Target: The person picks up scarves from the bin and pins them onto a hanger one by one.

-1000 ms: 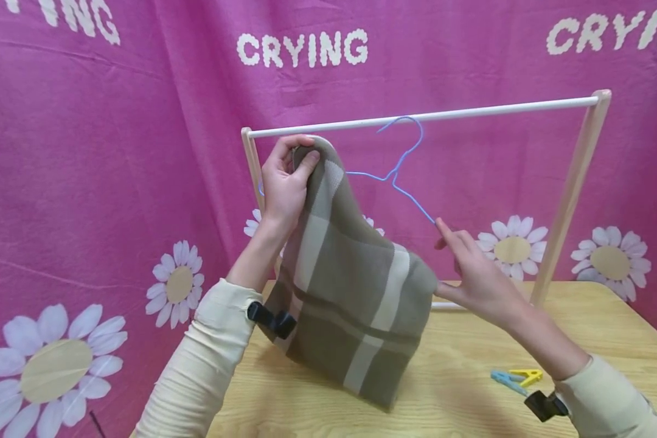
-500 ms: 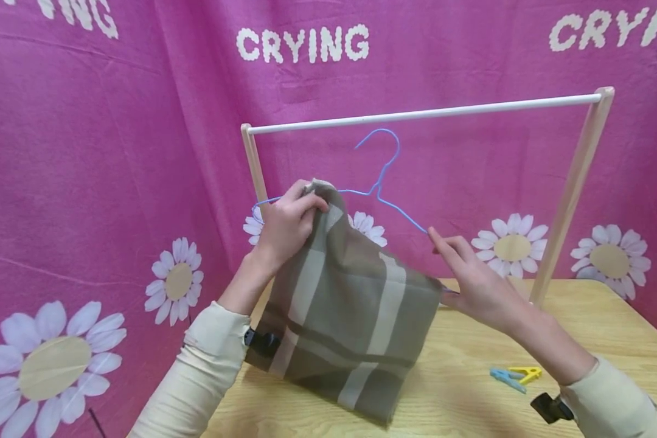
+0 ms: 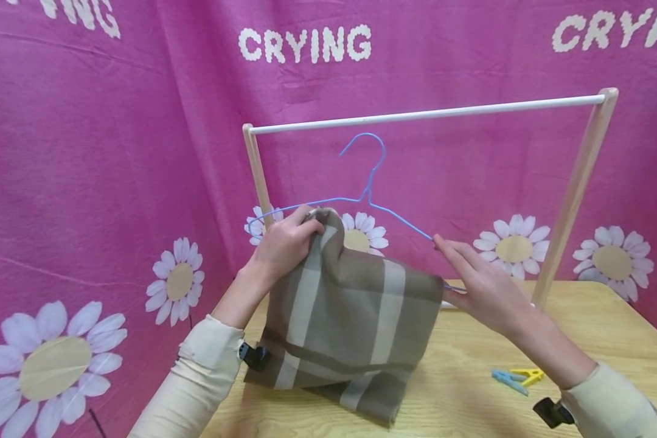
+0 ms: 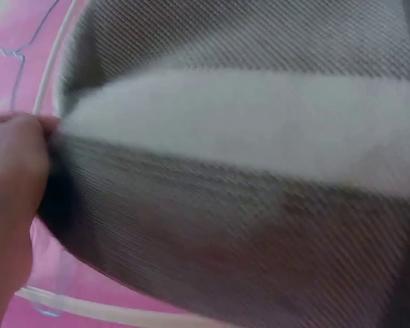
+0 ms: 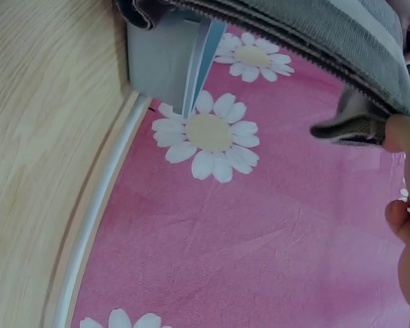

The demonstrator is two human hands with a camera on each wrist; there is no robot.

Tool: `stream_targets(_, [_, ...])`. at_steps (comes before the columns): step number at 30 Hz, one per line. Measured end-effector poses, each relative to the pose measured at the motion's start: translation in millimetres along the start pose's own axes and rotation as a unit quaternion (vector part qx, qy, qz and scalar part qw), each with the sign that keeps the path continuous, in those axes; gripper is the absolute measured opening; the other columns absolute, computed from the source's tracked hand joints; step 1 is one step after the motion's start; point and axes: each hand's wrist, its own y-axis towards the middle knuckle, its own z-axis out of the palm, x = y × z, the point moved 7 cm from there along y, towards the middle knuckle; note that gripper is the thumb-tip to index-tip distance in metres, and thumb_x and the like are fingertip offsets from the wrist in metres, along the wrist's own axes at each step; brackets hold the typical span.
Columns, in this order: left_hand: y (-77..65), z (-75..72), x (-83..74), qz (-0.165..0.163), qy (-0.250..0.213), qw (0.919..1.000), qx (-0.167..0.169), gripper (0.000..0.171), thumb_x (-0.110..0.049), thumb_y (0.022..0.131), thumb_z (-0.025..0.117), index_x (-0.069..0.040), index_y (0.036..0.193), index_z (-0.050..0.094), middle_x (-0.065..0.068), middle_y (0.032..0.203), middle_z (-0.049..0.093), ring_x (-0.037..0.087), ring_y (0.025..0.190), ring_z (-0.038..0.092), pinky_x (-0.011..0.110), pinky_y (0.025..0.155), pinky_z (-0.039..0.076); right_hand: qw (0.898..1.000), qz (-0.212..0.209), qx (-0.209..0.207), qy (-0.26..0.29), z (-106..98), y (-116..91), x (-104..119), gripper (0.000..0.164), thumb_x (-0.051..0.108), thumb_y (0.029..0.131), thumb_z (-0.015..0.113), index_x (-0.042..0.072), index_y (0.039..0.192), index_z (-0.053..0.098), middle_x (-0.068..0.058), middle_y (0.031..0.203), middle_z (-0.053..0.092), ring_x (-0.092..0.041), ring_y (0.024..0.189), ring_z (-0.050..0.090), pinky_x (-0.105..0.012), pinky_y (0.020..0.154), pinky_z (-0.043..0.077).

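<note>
A brown and beige checked cloth point(image 3: 356, 310), scarf-like, hangs in front of me. My left hand point(image 3: 286, 243) pinches its upper left edge, the fingers partly hidden; the left wrist view shows the cloth point(image 4: 246, 130) stretching away from that hand point(image 4: 14, 198). With my right hand point(image 3: 484, 286) I hold the right end of a blue wire hanger point(image 3: 396, 214). Its hook stands up below the rack's rod, apart from it. The hanger's lower wire runs from my right hand to the cloth's right edge; beyond that the cloth hides it. In the right wrist view, my right thumb lies at the cloth's edge point(image 5: 355, 128).
A clothes rack with a white rod point(image 3: 427, 114) and wooden posts stands behind the hanger on the wooden table point(image 3: 460, 389). Blue and yellow clothespins point(image 3: 517, 378) lie near my right forearm. A pink flowered curtain point(image 3: 142, 152) encloses the back and left.
The hanger has come down and left, its hook leaving the rod's height. My left hand has lowered with the cloth's top edge. My right hand has shifted slightly and keeps the hanger's end.
</note>
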Motion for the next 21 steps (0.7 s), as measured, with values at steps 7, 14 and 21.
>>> stream_targets(7, [-2.9,23.7,13.4,-0.143,-0.022,0.9777,0.152,0.019,0.006,0.089,0.059,-0.003,0.09,0.075,0.012,0.095,0.065,0.028,0.086,0.067,0.037,0.078,0.056,0.999,-0.017,-0.007,0.028,0,0,8,0.06,0.04,0.102,0.042,-0.002,0.144,0.045,-0.014,0.115,0.059,-0.016,0.071,0.058,-0.022,0.054,0.049])
stream_targets(14, [-30.4,47.8,45.9,-0.31,-0.019,0.8814,0.356,0.022,0.004,0.087,0.051,-0.008,0.083,0.07,0.004,0.079,0.064,0.018,0.073,0.054,0.026,0.062,0.043,0.999,-0.022,-0.004,0.04,-3,1,13,0.057,0.04,0.103,0.043,0.0,0.142,0.049,-0.01,0.11,0.058,-0.007,0.061,0.047,-0.014,0.049,0.04])
stream_targets(21, [-34.3,55.9,43.4,-0.273,-0.101,0.898,0.33,0.017,-0.012,0.096,0.059,-0.005,0.104,0.071,0.009,0.095,0.068,0.02,0.085,0.062,0.033,0.079,0.051,0.998,0.032,0.011,0.051,4,-12,-3,0.06,0.035,0.096,0.062,0.004,0.145,0.048,-0.008,0.112,0.057,-0.009,0.068,0.052,-0.011,0.051,0.037])
